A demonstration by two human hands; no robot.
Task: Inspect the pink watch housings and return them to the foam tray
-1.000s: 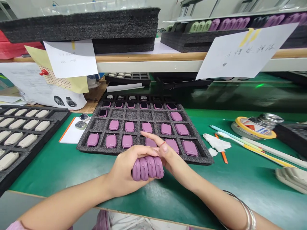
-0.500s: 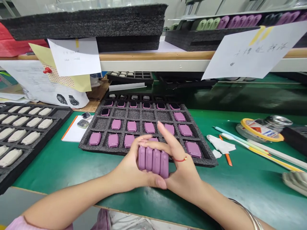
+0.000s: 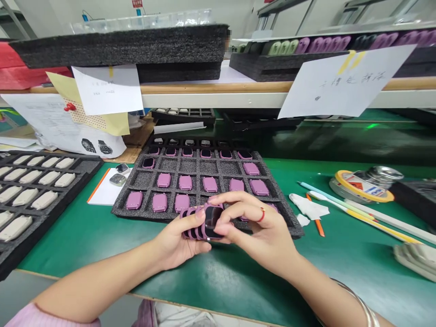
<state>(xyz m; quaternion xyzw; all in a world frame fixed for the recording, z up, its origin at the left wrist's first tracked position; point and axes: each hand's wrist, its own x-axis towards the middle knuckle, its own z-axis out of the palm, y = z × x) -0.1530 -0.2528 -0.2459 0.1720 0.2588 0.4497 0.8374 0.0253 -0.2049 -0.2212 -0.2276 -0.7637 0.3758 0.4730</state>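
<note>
Purple watches (image 3: 210, 218), fanned and clamped in the grip of left hand (image 3: 173, 243) and right hand (image 3: 264, 231), could slide apart onto the counter (image 3: 85, 240) if finger pressure slackens.

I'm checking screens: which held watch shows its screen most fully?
The rightmost watch, touched by the right hand; the others show only dark slivers.
</note>
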